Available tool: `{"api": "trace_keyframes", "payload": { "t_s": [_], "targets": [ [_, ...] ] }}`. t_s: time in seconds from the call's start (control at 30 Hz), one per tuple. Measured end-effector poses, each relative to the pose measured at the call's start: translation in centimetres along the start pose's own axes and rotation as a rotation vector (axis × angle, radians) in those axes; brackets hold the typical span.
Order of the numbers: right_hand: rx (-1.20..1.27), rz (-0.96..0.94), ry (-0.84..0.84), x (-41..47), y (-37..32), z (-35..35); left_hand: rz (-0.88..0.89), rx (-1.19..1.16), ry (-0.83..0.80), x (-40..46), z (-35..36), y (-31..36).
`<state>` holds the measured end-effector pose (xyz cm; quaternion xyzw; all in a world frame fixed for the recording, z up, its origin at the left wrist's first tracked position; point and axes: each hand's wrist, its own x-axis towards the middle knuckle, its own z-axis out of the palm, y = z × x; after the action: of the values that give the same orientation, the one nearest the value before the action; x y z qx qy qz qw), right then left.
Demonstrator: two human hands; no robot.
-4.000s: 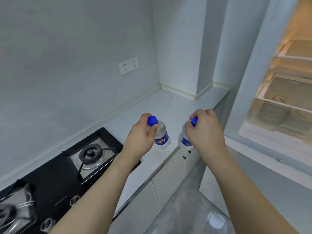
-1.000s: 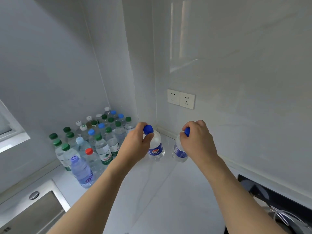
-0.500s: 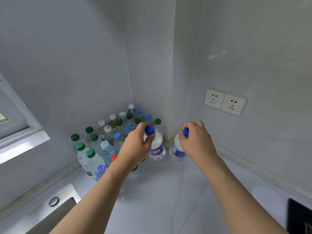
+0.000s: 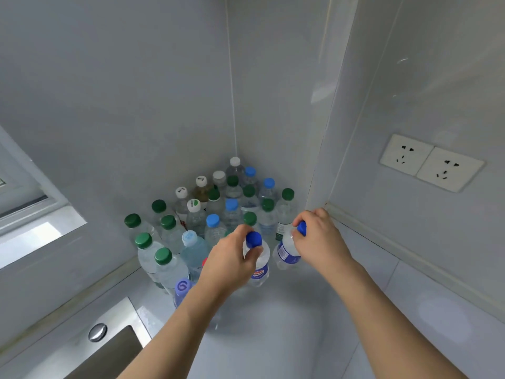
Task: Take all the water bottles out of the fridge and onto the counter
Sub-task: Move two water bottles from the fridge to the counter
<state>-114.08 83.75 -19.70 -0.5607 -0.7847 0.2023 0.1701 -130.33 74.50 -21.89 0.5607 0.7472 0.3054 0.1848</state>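
Note:
My left hand [image 4: 228,262] grips a clear water bottle [image 4: 259,269] by its neck, just under the dark blue cap. My right hand [image 4: 319,242] grips a second clear bottle [image 4: 285,254] with a blue label, fingers curled over its blue cap. Both bottles hang upright over the white counter [image 4: 287,329], side by side. Just behind them, several water bottles [image 4: 216,212] with green, blue and white caps stand packed in the counter's corner. The fridge is out of view.
A steel sink [image 4: 109,348] with a round drain knob lies at the lower left. A double wall socket [image 4: 430,162] sits on the right wall. A window ledge [image 4: 41,231] juts out at the left. Grey walls close the corner.
The view has swung from the stove and fridge side round to the corner with the bottle cluster. Both hands have carried their bottles closer to that cluster and slightly lower.

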Motion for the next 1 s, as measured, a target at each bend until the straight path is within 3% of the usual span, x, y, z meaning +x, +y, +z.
{"api": "trace_keyframes", "payload": {
  "t_s": [0.63,1.0],
  "targets": [
    [-0.053,-0.028,-0.174,9.4,8.1,4.2,-0.013,-0.028,-0.036,7.7,11.3,0.7],
    [0.01,-0.026,-0.227,10.4,10.5,6.2,0.016,-0.019,-0.077,8.8,14.6,-0.7]
  ]
}}
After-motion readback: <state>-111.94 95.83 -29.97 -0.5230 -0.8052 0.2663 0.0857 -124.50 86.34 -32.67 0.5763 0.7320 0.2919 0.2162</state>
